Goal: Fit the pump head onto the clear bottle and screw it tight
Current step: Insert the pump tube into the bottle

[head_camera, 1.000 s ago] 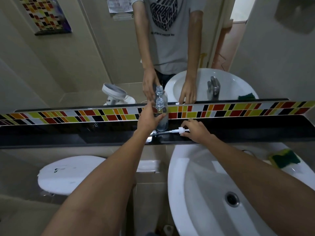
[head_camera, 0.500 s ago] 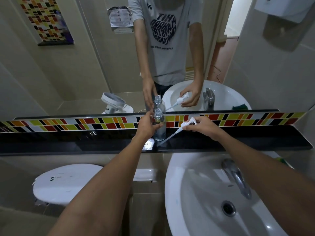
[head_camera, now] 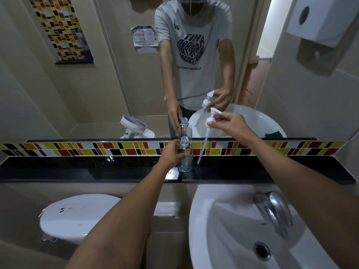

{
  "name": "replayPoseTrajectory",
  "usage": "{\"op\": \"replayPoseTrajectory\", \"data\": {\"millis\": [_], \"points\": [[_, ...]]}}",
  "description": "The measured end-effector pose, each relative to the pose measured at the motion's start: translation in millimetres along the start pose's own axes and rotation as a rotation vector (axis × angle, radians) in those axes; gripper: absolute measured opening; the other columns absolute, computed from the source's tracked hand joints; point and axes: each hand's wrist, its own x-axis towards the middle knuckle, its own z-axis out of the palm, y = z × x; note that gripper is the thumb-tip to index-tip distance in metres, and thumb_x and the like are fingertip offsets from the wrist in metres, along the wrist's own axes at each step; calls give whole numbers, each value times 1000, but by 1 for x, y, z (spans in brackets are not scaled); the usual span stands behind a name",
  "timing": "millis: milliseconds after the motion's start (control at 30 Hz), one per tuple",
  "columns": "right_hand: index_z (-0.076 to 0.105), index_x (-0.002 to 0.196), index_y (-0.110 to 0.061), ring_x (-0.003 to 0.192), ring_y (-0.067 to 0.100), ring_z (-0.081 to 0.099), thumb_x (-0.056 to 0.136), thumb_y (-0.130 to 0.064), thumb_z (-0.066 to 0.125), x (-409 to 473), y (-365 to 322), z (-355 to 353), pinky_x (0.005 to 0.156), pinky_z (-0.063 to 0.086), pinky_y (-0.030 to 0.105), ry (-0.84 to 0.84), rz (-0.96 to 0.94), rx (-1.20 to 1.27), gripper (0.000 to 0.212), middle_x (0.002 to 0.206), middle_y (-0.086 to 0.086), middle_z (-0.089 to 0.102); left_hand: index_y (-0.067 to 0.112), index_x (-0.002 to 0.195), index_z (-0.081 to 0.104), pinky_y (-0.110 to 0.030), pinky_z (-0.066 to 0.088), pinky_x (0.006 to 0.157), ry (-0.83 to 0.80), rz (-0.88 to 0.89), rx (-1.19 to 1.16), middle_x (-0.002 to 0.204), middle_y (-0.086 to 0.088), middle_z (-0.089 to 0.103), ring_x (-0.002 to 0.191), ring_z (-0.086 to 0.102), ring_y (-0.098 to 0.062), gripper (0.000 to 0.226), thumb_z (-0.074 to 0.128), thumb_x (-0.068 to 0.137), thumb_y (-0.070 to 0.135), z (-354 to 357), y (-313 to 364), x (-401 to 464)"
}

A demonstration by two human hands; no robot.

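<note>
A clear bottle (head_camera: 186, 162) with an open threaded neck stands upright on the black ledge (head_camera: 77, 169) below the mirror. My left hand (head_camera: 172, 154) grips its body from the left. My right hand (head_camera: 228, 123) holds the white pump head (head_camera: 211, 117) in the air, up and to the right of the bottle. The pump's long white tube (head_camera: 203, 148) hangs down and slants left, with its tip beside the bottle's right side. Pump head and bottle neck are apart.
A white basin (head_camera: 213, 230) with a chrome tap (head_camera: 275, 210) lies below the ledge on the right. A white toilet lid (head_camera: 77, 214) is at lower left. The mirror (head_camera: 116, 84) and a coloured tile strip (head_camera: 97, 149) back the ledge. A wall dispenser (head_camera: 314, 20) hangs upper right.
My right hand has picked the pump head up off the ledge and raised it, turning it nearly upright. My left hand has stayed on the bottle.
</note>
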Motion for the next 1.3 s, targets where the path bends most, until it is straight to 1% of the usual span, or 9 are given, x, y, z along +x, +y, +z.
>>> {"op": "replayPoseTrajectory", "data": {"millis": [100,200,300,467,567,867,1033,1167,1300], "points": [[78,109,-15,102,13,74,80,-33,86,7,-19,1,95,55,29,54,-64,70,36,107,6,80,9,141,44,-40,47,103,9,4,-6,135,-12,59,123,56,-25,67,76,82,9,1,-1,-1],[76,97,-25,89,3,71,80,-27,87,13,-38,3,85,57,17,88,-145,109,20,96,-4,80,9,141,45,-43,48,105,22,9,-25,135,-11,59,124,55,-26,66,75,83,8,3,0,-2],[75,103,-20,79,-2,69,82,-23,85,19,-56,5,78,54,12,129,-224,129,23,88,-9,76,9,139,47,-43,50,103,28,20,-54,132,-9,61,122,57,-24,63,75,83,7,5,-1,-3],[74,115,-5,83,11,65,83,-25,84,27,-74,13,82,56,27,159,-296,121,40,99,19,77,8,136,52,-41,52,99,34,46,-102,127,-10,63,116,59,-24,58,75,83,4,6,-3,-4],[74,115,-5,86,15,65,84,-21,83,28,-75,23,87,56,33,130,-313,111,35,104,23,76,8,135,53,-34,53,95,34,54,-131,126,-8,64,112,60,-19,56,74,83,3,7,-4,-4],[71,118,-5,85,-1,69,86,-14,82,25,-48,48,82,54,15,17,-252,36,36,97,0,75,10,132,57,-37,53,96,33,44,-162,120,-6,67,111,62,-21,55,76,81,1,6,-5,-2],[70,118,1,96,15,73,87,-13,81,18,-27,62,88,57,22,-37,-188,29,36,107,13,77,8,132,56,-33,52,93,34,43,-178,122,-7,66,107,60,-17,57,77,80,0,6,-5,-1],[71,116,0,92,12,75,87,-15,81,13,-10,74,83,60,26,-97,-116,41,34,102,11,78,7,132,57,-37,54,95,42,45,-185,120,-7,67,109,63,-20,56,76,80,0,6,-6,-1],[68,119,5,108,32,74,88,-10,80,11,0,86,99,58,44,-160,-38,97,36,112,21,76,7,130,55,-29,54,86,53,24,-194,115,-2,64,102,60,-15,55,78,80,3,6,-6,-1]]}}
